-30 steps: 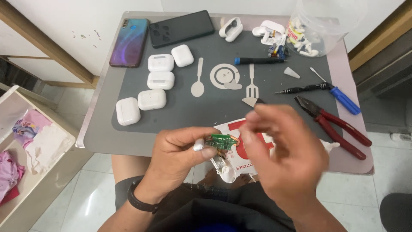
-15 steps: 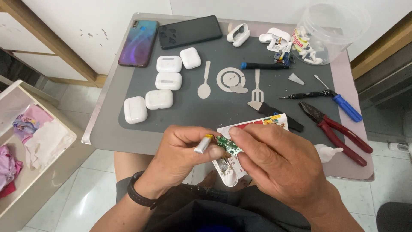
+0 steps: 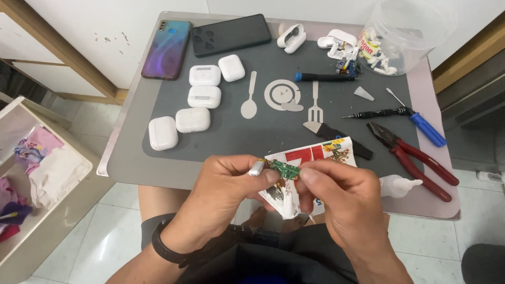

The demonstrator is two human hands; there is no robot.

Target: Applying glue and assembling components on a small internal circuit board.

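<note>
My left hand (image 3: 226, 181) pinches a small silver battery cell (image 3: 257, 168) joined to a small green circuit board (image 3: 282, 169). My right hand (image 3: 344, 197) grips the other end of that board between thumb and forefinger. Both hands hover over the table's near edge, above a red and white printed packet (image 3: 315, 155). A white plastic shell piece (image 3: 286, 205) hangs below the board between my hands. A black band is on my left wrist.
On the grey mat (image 3: 236, 131) lie several white earbud cases (image 3: 192, 120), two phones (image 3: 167, 42), a black screwdriver (image 3: 322, 77), a blue-handled screwdriver (image 3: 415, 123), red pliers (image 3: 415, 158), a black-handled scraper (image 3: 342, 139), a glue bottle (image 3: 400, 185) and a clear tub (image 3: 410, 31).
My hands have drawn closer together over the board and shifted slightly left. The head camera tilted, so the table sits higher in view.
</note>
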